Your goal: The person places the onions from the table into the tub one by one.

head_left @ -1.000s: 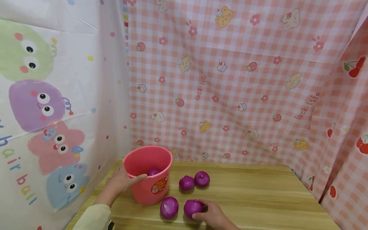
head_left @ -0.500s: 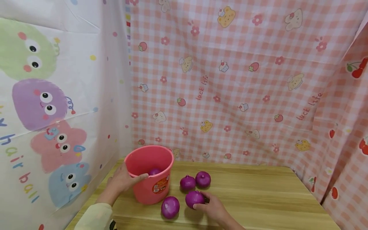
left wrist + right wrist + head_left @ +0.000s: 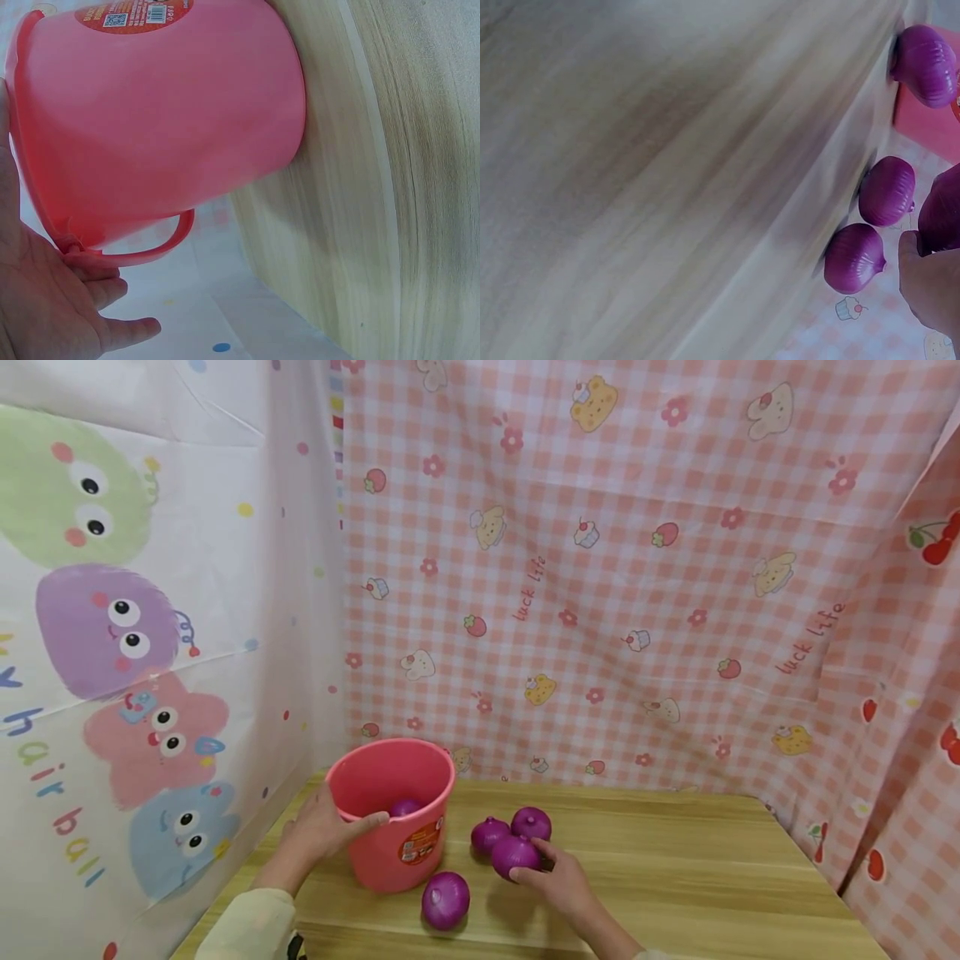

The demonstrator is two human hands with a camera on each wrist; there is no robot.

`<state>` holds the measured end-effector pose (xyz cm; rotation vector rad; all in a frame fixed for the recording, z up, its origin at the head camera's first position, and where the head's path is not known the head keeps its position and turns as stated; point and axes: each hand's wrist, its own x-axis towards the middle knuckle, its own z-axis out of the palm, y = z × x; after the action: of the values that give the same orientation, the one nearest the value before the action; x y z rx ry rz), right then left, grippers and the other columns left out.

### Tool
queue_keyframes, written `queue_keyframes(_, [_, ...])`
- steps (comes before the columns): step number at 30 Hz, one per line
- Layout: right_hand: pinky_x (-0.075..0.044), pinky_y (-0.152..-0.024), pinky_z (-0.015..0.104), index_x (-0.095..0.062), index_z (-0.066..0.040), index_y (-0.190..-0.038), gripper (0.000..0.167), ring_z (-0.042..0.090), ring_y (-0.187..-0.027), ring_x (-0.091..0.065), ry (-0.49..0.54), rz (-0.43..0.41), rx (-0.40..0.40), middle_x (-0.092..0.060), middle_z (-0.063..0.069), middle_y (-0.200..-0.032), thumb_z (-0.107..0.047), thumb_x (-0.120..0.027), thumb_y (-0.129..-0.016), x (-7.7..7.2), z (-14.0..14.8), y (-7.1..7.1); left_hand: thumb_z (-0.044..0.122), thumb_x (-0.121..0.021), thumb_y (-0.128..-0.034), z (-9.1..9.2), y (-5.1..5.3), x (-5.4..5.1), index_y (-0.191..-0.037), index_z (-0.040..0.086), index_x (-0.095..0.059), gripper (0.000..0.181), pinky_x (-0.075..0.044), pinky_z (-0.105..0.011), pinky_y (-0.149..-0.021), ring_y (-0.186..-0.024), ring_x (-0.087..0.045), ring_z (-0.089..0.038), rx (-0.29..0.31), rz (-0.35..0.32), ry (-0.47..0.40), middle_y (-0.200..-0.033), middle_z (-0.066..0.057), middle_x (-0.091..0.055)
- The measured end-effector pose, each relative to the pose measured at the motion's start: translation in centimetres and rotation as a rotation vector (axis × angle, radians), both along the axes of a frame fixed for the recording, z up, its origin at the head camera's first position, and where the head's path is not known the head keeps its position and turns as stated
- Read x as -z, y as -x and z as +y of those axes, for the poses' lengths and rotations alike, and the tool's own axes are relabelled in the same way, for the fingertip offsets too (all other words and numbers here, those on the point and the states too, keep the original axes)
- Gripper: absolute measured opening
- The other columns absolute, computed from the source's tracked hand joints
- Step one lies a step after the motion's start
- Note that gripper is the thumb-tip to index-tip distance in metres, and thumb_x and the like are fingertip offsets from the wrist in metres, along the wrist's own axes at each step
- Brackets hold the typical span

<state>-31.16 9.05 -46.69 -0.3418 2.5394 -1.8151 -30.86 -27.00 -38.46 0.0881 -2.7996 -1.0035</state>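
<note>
Onion (image 3: 514, 857) is hanging above the desk (image 3: 690, 885), clamped in the right hand (image 3: 561, 881), near two more onions (image 3: 491, 837); the left hand (image 3: 318, 832) is resting against the pink bucket (image 3: 378, 862), its fingers (image 3: 139, 328) spreading apart beside the handle (image 3: 146, 257).

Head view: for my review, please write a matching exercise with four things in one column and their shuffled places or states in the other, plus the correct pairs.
Things
1. Left hand
2. Label
3. Right hand
4. Bucket

Places or states
A. Holding a lifted onion above the table
B. Pink, with an onion inside
C. At the bucket's rim, thumb over its near edge
D. Orange, on the bucket's outer wall

Pairs: 1-C, 2-D, 3-A, 4-B
</note>
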Motion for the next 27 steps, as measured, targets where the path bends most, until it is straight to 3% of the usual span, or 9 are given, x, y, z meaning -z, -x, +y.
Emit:
queue_keyframes(15, [-0.05, -0.097, 0.05, -0.045, 0.009, -0.142, 0.08, 0.046, -0.123, -0.053, -0.005, 0.025, 0.054, -0.049, 0.034, -0.137, -0.032, -0.081, -0.083, -2.2, -1.0, 0.3, 0.08, -0.07, -0.0668, -0.1, 0.0, -0.1, -0.156, 0.014, -0.017, 0.123, -0.029, -0.08, -0.094, -0.131, -0.041, -0.041, -0.004, -0.001, 0.005, -0.147, -0.018, -0.043])
queue_keyframes(27, [-0.05, -0.098, 0.048, -0.048, 0.006, -0.141, 0.076, 0.04, -0.121, -0.056, 0.04, 0.05, 0.02, -0.056, 0.026, -0.133, -0.032, -0.081, -0.083, -3.5, -1.5, 1.0, 0.08, -0.069, -0.0665, -0.1, -0.1, 0.0, -0.156, 0.011, -0.016, 0.125, -0.027, -0.08, -0.095, -0.131, -0.04, -0.043, -0.014, -0.023, 0.01, -0.147, -0.02, -0.042])
